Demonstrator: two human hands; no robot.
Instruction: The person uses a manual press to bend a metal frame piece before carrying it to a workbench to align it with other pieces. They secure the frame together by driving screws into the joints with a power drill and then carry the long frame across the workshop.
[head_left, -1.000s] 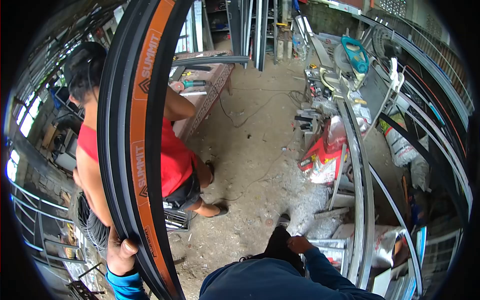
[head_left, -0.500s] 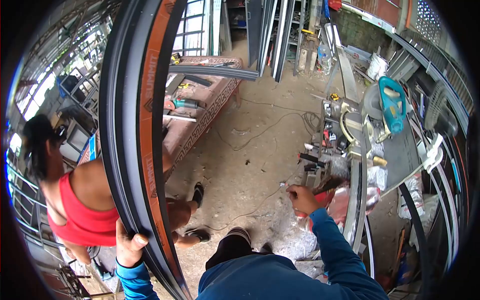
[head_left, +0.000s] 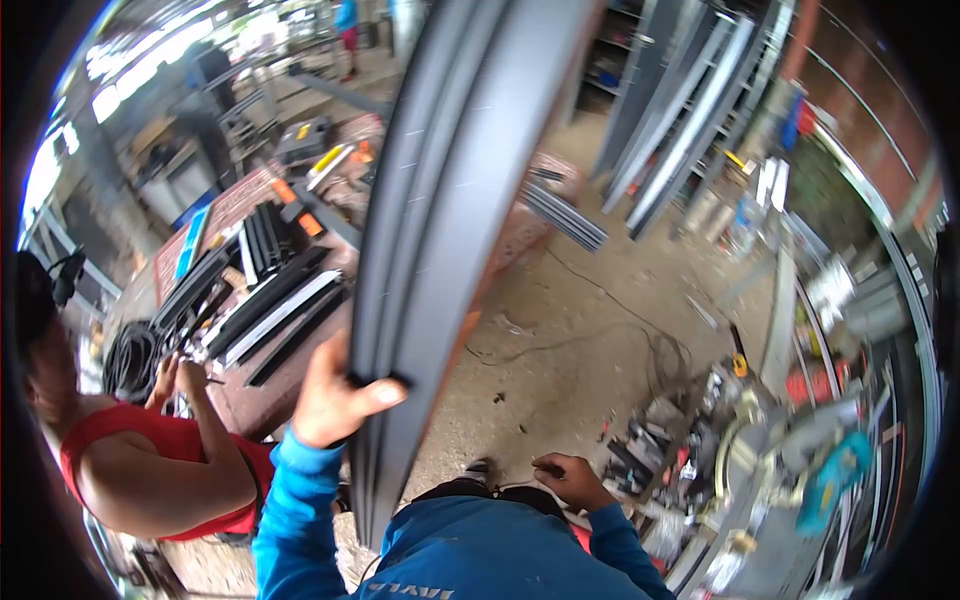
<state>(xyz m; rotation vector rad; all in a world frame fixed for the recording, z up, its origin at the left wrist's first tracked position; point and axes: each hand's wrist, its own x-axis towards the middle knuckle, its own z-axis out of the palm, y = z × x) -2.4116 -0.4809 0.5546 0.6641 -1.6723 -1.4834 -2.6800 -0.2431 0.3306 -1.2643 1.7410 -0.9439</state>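
Observation:
A long, dark grey metal profile (head_left: 440, 230) with grooves along its face stands nearly upright in front of me, running from the top of the view down past my left side. My left hand (head_left: 345, 395) grips its lower part, thumb across the front face. My right hand (head_left: 575, 482) is held low near my waist, its fingers curled together. Whether anything small is in those fingers is hidden.
On the left, a person in a red top (head_left: 175, 465) works by a table (head_left: 245, 395) with dark profile pieces (head_left: 275, 315) on it. A teal power saw (head_left: 835, 480) and scattered tools lie at right. More profiles (head_left: 690, 110) lean at the back. A cable (head_left: 570, 350) crosses the floor.
My view has turned left, bringing more of the table into sight. The profile has rotated, so its orange-labelled side no longer faces me. My right hand has drawn in toward my body.

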